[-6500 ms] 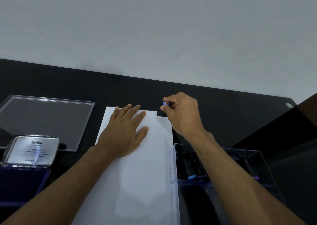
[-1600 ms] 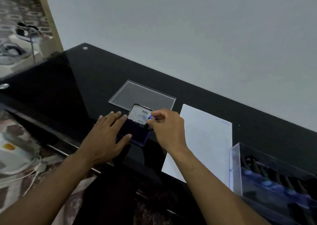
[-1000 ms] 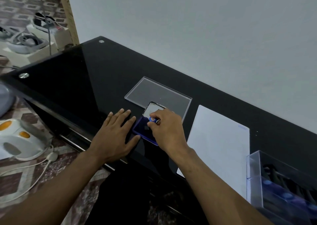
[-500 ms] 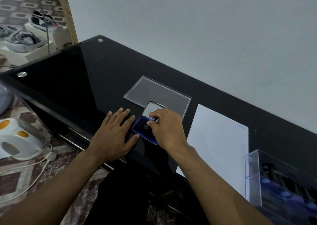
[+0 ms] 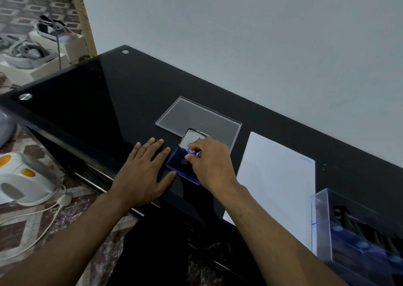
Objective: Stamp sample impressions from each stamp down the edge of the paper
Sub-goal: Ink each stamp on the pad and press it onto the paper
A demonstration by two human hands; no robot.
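A: Where is the stamp (image 5: 189,157) now?

B: It sits on the blue ink pad (image 5: 179,163), at about 9 o'clock from the white paper (image 5: 277,185). The right hand (image 5: 210,163) pinches its round blue top with curled fingers.

A: And the left hand (image 5: 145,172)?

B: It lies flat on the black table (image 5: 98,102), fingers straight, holding nothing. Its thumb touches the pad's near edge, I think to stop it sliding.

A: Is the stamp hard to hold?

B: I think it is small, light and stiff. The knob on top is the best place to pinch. The inky bottom would smudge fingers.

A: What about the paper?

B: It is thin and floppy, so it could slide on the shiny table. One faint mark shows at its 1 o'clock corner.
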